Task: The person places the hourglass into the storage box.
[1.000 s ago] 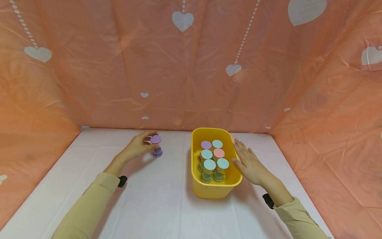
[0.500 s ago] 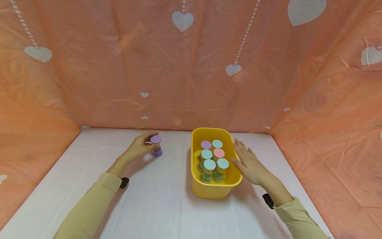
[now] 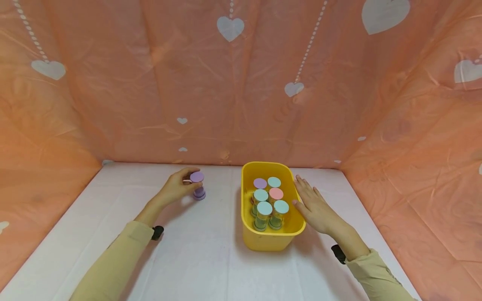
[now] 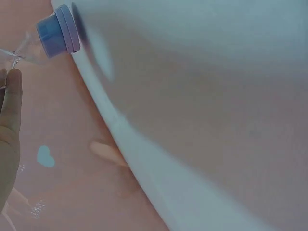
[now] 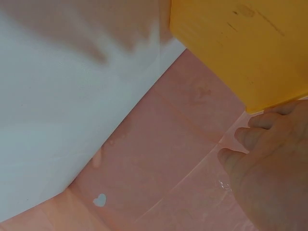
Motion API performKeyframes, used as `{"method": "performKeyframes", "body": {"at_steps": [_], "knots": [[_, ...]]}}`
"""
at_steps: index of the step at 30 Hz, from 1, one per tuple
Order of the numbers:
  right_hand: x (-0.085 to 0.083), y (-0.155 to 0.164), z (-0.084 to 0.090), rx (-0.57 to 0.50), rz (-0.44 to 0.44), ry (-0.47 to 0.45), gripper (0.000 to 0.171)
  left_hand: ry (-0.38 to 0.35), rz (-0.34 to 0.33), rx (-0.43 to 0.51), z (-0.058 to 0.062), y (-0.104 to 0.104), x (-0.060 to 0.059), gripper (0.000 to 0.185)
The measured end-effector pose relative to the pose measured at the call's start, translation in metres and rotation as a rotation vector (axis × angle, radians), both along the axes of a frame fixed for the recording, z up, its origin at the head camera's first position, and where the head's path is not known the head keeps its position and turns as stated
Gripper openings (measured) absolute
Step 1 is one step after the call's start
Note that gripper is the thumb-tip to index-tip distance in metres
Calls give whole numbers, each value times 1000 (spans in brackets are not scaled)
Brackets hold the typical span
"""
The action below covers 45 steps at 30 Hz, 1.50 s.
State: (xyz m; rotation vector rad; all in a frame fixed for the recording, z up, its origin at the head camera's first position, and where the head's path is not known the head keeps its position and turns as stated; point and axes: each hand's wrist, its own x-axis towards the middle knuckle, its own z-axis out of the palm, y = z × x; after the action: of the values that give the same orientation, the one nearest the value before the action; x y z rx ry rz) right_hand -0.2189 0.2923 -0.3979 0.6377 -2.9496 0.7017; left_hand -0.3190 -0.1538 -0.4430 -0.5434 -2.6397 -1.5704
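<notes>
Six capped sand timers [image 3: 268, 201] stand upright, packed close, inside the yellow bin [image 3: 272, 240] just left of the right hand [image 3: 315, 206]; we count three pale blue caps, one mint, one purple, one pink. That right hand lies flat, fingers straight, against the bin's right wall and rim, gripping nothing; the right wrist view shows the fingertips [image 5: 260, 126] at the wall's edge. Well apart to the left, the left hand [image 3: 174, 188] curls round a lone purple sand timer [image 3: 197, 185] standing on the white table [image 3: 196, 259], thumb and fingers at its narrow glass middle. Peach heart-print sheeting [image 3: 233, 83] closes in behind and on both sides. Nothing lies between the two hands but bare tabletop and the bin's left wall. Compared with a second ago, we note the left fingers have closed from a loose touch to a hold; the timer, bin and right hand sit where they were.
</notes>
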Motion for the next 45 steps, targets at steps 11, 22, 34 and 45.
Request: {"method": "performKeyframes", "body": {"at_steps": [11, 22, 34, 45], "knots": [[-1, 0, 3, 6, -2, -7, 67, 53, 21, 17, 23, 8, 13, 56], [-3, 1, 0, 10, -11, -31, 69, 116, -17, 41, 51, 27, 31, 52], [-2, 2, 0, 13, -2, -18, 68, 204, -106, 132, 84, 63, 57, 47], [-2, 2, -1, 18, -1, -17, 69, 256, -249, 177, 111, 102, 74, 45]]}}
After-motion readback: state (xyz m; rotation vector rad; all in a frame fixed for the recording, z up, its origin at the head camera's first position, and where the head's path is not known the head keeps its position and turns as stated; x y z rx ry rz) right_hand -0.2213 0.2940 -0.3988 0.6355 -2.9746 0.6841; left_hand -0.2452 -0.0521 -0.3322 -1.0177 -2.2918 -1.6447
